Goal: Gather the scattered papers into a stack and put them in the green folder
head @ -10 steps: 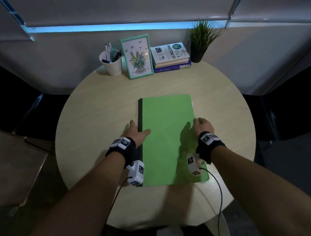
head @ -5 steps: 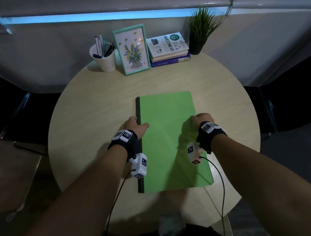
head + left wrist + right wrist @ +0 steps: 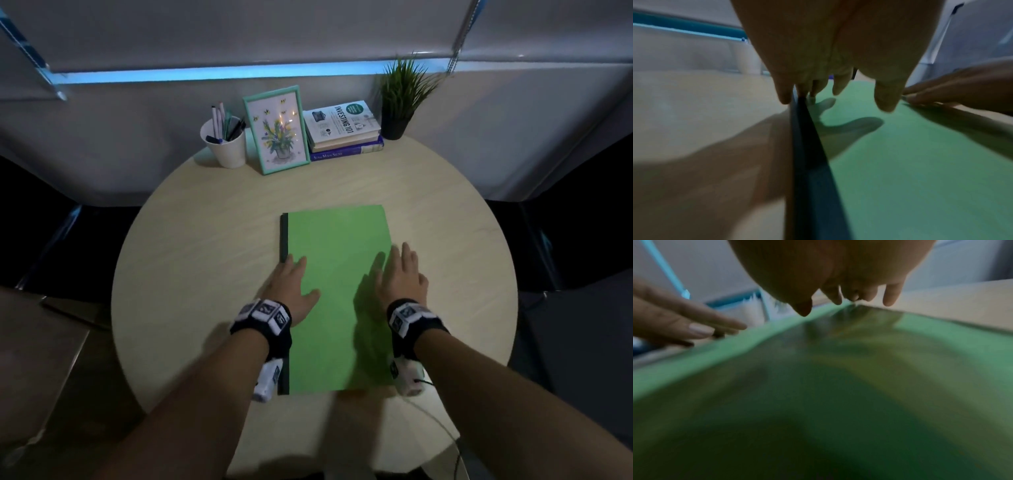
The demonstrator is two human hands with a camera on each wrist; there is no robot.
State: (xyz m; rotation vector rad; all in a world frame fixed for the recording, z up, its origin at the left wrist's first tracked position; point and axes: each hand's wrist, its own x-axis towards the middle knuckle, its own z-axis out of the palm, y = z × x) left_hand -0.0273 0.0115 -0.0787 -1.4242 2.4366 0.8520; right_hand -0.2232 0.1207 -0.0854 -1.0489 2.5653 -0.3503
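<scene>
The green folder (image 3: pixel 337 274) with a black spine (image 3: pixel 284 236) lies closed in the middle of the round table (image 3: pixel 191 260). No loose papers show anywhere. My left hand (image 3: pixel 294 284) hovers over the spine side with straight fingers, and the left wrist view shows its fingers (image 3: pixel 839 86) just above the cover (image 3: pixel 910 154), casting a shadow. Over the folder's right edge my right hand (image 3: pixel 402 270) is spread flat. From the right wrist view its fingertips (image 3: pixel 891 296) hang above the green cover (image 3: pixel 838 394). Neither hand holds anything.
Along the table's far edge stand a white cup of pens (image 3: pixel 224 142), a framed flower picture (image 3: pixel 278 130), two stacked books (image 3: pixel 342 128) and a small potted plant (image 3: pixel 400 96). Dark chairs flank the table on both sides.
Both hands have uncurled from the folder's edges and now lie flat and spread above the cover, shifted a little forward. The folder stays closed where it was.
</scene>
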